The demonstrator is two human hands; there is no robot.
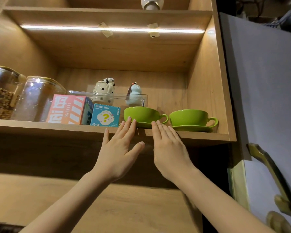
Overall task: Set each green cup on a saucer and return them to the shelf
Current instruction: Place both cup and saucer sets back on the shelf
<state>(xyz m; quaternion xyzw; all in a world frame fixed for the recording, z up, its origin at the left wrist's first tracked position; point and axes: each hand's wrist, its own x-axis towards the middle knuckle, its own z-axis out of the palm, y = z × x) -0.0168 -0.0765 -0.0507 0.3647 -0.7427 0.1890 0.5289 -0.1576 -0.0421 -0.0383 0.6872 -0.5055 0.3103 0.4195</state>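
The left green cup [142, 114] sits on its saucer [144, 124] near the front edge of the shelf [200, 136], directly beyond the fingertips of both hands. The left hand [119, 148] is spread flat with fingers extended, its tips touching or just short of the cup's lower wall and saucer rim; it grips nothing. The right hand [168, 148] is likewise open and flat, empty, its fingertips at the saucer's right edge. To the right of the right hand, the second green cup [189, 117] rests on its own saucer [192, 128], handle pointing right.

Both sets look placed, so the step in hand seems to be a final nudge. Pushing the saucer rather than the cup, evenly from both sides, should keep the cup from sliding or tipping on it.

Just left of the left hand's fingertips stands a blue box [105, 115] reading "Blind Box" with a question mark; beyond it, a pink box [65, 109] bears large Chinese characters.
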